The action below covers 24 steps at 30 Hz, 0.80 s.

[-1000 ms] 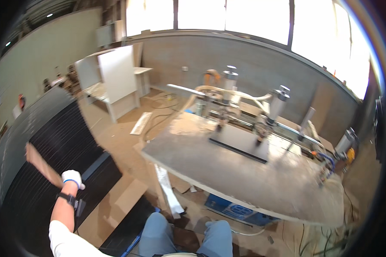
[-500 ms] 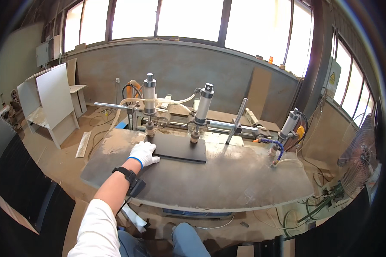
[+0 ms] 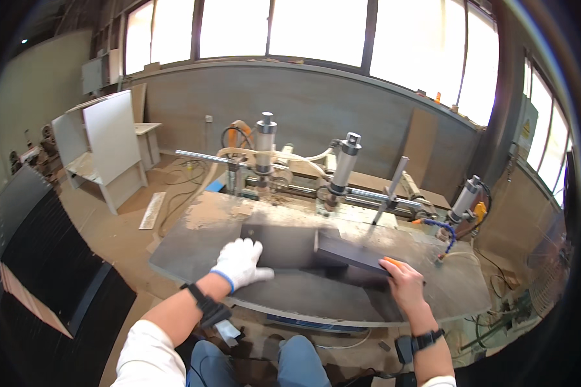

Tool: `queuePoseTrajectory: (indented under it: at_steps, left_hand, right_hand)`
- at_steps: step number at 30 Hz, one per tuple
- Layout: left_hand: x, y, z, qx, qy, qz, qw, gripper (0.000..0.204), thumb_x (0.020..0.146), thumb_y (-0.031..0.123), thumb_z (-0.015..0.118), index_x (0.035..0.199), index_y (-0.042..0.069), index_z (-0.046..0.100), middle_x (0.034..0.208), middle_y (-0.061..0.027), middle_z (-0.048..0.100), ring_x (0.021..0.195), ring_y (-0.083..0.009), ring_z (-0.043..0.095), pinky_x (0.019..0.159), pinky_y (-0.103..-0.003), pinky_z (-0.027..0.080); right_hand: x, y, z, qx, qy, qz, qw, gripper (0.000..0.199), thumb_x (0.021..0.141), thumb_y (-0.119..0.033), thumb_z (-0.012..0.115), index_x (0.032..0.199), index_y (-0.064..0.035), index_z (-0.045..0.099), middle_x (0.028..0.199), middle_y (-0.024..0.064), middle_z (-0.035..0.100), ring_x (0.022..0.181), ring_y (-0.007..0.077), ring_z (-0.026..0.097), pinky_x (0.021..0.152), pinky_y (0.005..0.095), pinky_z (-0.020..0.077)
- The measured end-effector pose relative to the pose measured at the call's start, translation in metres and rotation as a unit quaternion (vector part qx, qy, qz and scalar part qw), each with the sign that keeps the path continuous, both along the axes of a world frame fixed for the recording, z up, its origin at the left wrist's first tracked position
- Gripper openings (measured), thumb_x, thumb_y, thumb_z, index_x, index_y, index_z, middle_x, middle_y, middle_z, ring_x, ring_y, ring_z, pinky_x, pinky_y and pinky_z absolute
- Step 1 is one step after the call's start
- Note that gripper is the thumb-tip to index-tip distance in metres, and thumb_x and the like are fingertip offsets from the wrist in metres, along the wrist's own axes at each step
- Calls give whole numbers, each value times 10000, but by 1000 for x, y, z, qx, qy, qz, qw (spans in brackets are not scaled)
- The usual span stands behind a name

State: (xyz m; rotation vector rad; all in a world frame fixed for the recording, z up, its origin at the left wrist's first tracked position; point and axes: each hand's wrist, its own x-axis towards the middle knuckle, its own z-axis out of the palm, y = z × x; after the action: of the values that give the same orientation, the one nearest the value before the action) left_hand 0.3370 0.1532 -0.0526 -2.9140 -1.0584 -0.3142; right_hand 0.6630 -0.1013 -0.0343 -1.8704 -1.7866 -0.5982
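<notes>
My left hand (image 3: 241,263), in a white knit glove with a blue cuff, lies with fingers stretched out at the near left edge of a dark flat board (image 3: 274,242) on the worktable (image 3: 290,298). My bare right hand (image 3: 405,282) grips the right end of a second dark board (image 3: 350,250). This second board is tilted and overlaps the right part of the first. Something small and orange (image 3: 391,261) shows at my right fingers; I cannot make out what it is. Motion blurs the boards a little.
Two upright pneumatic cylinders (image 3: 265,142) (image 3: 346,164) stand on a rail (image 3: 381,195) behind the boards. Another cylinder (image 3: 465,200) with a blue coiled hose (image 3: 447,231) is at right. Stacked black panels (image 3: 58,245) stand left, a white cabinet (image 3: 113,142) farther back, and a fan (image 3: 549,258) at far right.
My right hand has come into view holding a second board. The first board has shifted toward me, out from under the cylinder feet, and my left hand has moved nearer. The view has turned left.
</notes>
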Motion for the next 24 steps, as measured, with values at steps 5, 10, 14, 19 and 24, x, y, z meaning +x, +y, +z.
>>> queuePoseTrajectory:
  at_steps: [5,10,14,19,24]
  left_hand:
    - [-117,-65,3,30,73,100,992,803,641,578,819,1196,54,571,965,-146,629,917,-325,651,765,-455,549]
    - [-257,-103,4,174,161,221,946,441,766,137,623,1195,36,595,788,-101,586,677,-257,629,531,-400,510]
    - [-348,-142,2,197,170,324,910,399,804,147,605,1192,51,599,793,-106,588,679,-263,628,526,-415,506]
    - [-413,-150,-12,127,215,498,830,417,880,204,629,1249,16,585,899,-158,644,783,-310,683,637,-408,571]
    - [-424,-121,-31,78,164,570,801,692,772,482,786,1212,-26,624,980,-168,682,862,-324,709,777,-425,573]
  right_hand:
    - [-5,110,-48,-42,-9,59,997,444,795,-107,733,1230,-169,666,1203,119,678,1093,314,645,927,411,531]
    - [5,188,-68,-177,89,72,978,481,835,-284,751,1295,-189,645,1356,134,609,1331,366,485,1099,445,418]
    - [-11,227,-76,-162,90,125,975,475,808,-241,771,1268,-192,665,1337,117,629,1312,353,515,1079,442,436]
    - [-36,220,-62,-201,65,80,974,530,839,-201,738,1344,-120,599,1404,145,574,1346,371,473,1108,447,398]
    - [-31,153,-37,-112,110,105,982,601,856,-145,720,1421,-101,523,1438,166,539,1410,376,405,1151,450,343]
